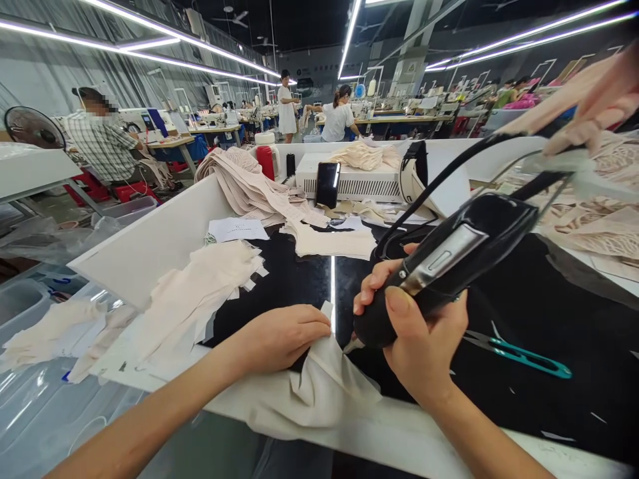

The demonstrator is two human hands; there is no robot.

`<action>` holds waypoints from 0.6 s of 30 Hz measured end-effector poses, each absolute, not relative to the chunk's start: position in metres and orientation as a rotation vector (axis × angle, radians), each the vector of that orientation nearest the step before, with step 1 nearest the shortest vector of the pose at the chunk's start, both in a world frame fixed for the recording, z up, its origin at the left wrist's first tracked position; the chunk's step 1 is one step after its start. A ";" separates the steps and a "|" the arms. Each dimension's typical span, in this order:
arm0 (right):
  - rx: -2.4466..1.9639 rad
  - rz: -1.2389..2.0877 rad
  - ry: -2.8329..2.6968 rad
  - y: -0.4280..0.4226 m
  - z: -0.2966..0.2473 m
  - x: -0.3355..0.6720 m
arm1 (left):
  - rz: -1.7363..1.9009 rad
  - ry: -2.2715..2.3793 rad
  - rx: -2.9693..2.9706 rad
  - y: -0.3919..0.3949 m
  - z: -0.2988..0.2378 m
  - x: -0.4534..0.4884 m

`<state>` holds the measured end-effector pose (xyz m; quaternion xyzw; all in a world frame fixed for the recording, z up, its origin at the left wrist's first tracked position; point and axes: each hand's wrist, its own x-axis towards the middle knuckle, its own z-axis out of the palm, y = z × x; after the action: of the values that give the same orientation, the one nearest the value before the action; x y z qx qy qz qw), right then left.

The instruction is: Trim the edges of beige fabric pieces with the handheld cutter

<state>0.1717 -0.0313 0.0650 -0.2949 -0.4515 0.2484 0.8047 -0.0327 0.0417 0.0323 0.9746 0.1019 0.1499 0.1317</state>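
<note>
My left hand (284, 338) pinches the upper edge of a cream fabric piece (322, 389), which drapes over the front edge of the table. A small pale tab (327, 309) sticks up beside its fingertips. My right hand (424, 346) is wrapped around a black corded hand tool (469, 246) with a silver lever along its side. The tool slants, its rounded end low and close to the fabric; whether they touch I cannot tell. To the right of that hand, thread snips (534, 359) with teal handles lie on the black table surface (564, 306).
Cream fabric pieces (200, 286) are stacked at left; another flat piece (334, 241) lies behind my hands. A phone (328, 185) leans against a white vented box (354, 176). The black cable (439, 176) arcs at right. A blurred pinkish shape (594, 126) hangs upper right. Several people work behind.
</note>
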 end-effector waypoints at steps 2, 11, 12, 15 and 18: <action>-0.626 0.530 -0.967 -0.032 0.064 0.172 | 0.466 0.279 2.814 0.043 0.031 -0.036; -0.629 0.547 -0.962 -0.036 0.061 0.173 | 0.433 0.159 2.947 0.044 0.031 -0.044; -0.632 0.548 -0.962 -0.036 0.061 0.173 | 0.416 0.130 2.973 0.044 0.031 -0.044; -0.639 0.538 -0.963 -0.037 0.061 0.174 | 0.388 0.092 3.025 0.040 0.032 -0.044; -0.643 0.531 -0.969 -0.036 0.060 0.174 | 0.377 0.121 3.059 0.036 0.031 -0.042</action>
<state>0.1744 -0.0365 0.0601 -0.3000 -0.4521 0.2478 0.8026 -0.0424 0.0360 0.0314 0.9913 0.0392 0.1220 0.0286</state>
